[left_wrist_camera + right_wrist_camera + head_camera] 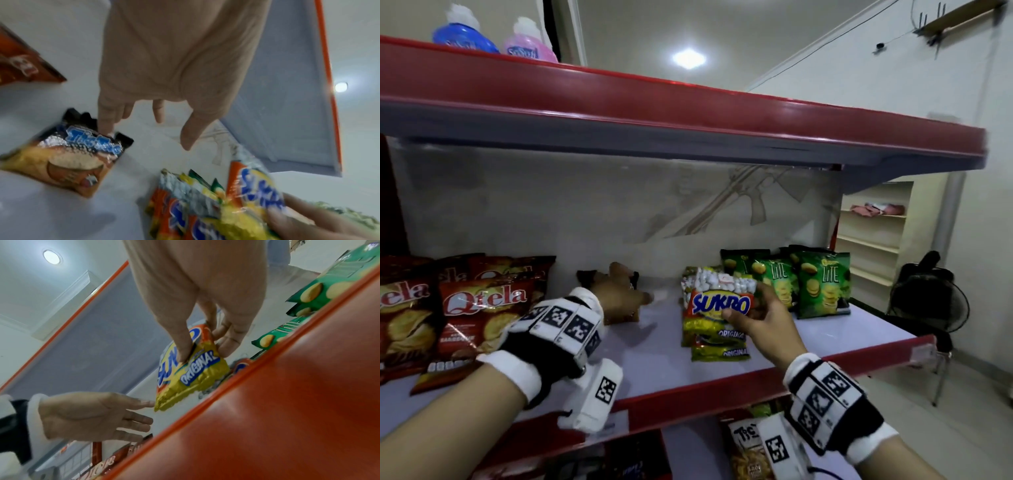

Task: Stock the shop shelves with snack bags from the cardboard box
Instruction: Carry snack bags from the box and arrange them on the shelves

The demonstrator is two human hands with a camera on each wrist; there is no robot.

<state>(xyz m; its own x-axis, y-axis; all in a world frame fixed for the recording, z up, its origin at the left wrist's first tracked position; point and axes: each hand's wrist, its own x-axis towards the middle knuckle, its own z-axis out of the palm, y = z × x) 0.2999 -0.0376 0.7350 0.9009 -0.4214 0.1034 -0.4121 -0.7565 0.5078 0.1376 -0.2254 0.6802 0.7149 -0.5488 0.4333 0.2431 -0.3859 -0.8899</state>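
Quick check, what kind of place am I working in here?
Most likely a small shop: red-edged display shelves, rows of Qtela chip bags and green Lite bags facing out, detergent bottles on top.

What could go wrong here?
1. The right hand pinches a Sukro bag above a leaning Sukro stack; setting it down carelessly may topple the stack.
2. The left hand, open, touches a brown bag and might knock it over.
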